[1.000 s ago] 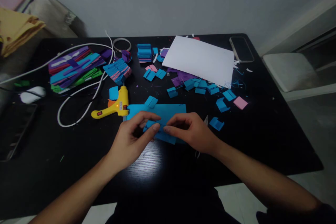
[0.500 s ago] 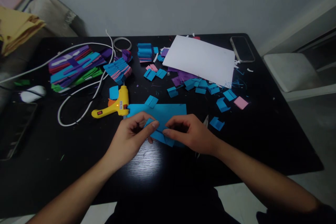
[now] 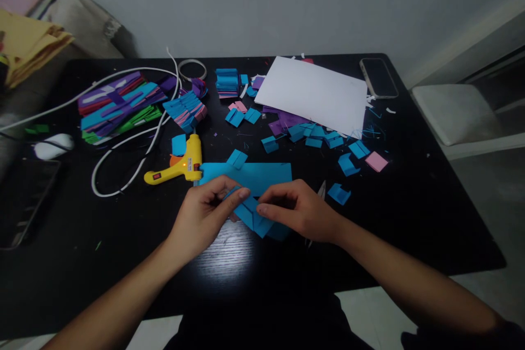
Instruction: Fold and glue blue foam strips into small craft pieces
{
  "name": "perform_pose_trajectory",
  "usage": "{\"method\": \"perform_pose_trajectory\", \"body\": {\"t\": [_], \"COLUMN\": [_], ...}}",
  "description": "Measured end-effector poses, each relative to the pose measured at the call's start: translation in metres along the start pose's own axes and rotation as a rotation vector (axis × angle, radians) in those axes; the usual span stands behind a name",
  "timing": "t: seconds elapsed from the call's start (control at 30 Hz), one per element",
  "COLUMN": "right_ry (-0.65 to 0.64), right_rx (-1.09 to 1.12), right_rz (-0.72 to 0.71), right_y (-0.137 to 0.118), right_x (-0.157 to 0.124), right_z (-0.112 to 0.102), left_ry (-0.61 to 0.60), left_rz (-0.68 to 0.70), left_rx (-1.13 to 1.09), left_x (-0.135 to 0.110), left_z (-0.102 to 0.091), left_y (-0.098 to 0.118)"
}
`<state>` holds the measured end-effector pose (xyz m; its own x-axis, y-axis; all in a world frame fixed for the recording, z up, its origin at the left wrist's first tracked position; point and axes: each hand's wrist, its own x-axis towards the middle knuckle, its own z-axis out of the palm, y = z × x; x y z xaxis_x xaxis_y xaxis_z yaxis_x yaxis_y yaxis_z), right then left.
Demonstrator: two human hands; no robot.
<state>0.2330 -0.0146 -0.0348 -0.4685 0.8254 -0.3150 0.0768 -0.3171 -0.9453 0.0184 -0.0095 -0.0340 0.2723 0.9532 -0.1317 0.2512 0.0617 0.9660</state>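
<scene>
Between my two hands is a folded piece of blue paper [image 3: 251,213], tilted down to the right, with a crease and a raised flap. My left hand [image 3: 209,208] pinches its upper left end, thumb on top. At the flap on the right side, the thumb and fingers of my right hand [image 3: 297,210] are closed on the paper. A larger blue sheet [image 3: 266,172] lies flat on the table just behind and partly under my hands. On its upper left edge rests a small folded blue piece [image 3: 237,159]. A yellow glue gun [image 3: 186,163] lies left of the sheet.
Scissors [image 3: 322,190] lie partly hidden by my right hand. Small folded blue pieces [image 3: 314,136] and a pink square [image 3: 376,161] are scattered to the right. Behind are a white sheet [image 3: 311,93] and a phone [image 3: 378,77]. Bundled coloured strips [image 3: 118,101] and a white cable [image 3: 96,175] lie left.
The held blue paper has tilted further, its lower right corner now lower and its flap standing up more. My right fingers have shifted slightly along it; my left grip stays the same.
</scene>
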Motion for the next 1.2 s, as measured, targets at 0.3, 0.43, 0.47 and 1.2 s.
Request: {"method": "perform_pose_trajectory", "body": {"t": [0.3, 0.43, 0.47, 1.2], "right_ry": [0.206, 0.25, 0.246, 0.257], "right_rx": [0.165, 0.125, 0.139, 0.091], "right_rz": [-0.008, -0.014, -0.006, -0.171], "right_y": [0.005, 0.007, 0.007, -0.001], "right_x": [0.004, 0.005, 0.005, -0.003], "right_z": [0.007, 0.008, 0.008, 0.004], "left_ry": [-0.02, -0.042, -0.036, 0.028], "left_rz": [-0.009, -0.03, -0.028, 0.254], "left_rx": [-0.26, -0.212, -0.206, 0.011], "left_x": [-0.003, -0.003, -0.003, -0.007], "left_z": [0.008, 0.01, 0.01, 0.0], "left_y": [-0.001, -0.003, -0.003, -0.002]}}
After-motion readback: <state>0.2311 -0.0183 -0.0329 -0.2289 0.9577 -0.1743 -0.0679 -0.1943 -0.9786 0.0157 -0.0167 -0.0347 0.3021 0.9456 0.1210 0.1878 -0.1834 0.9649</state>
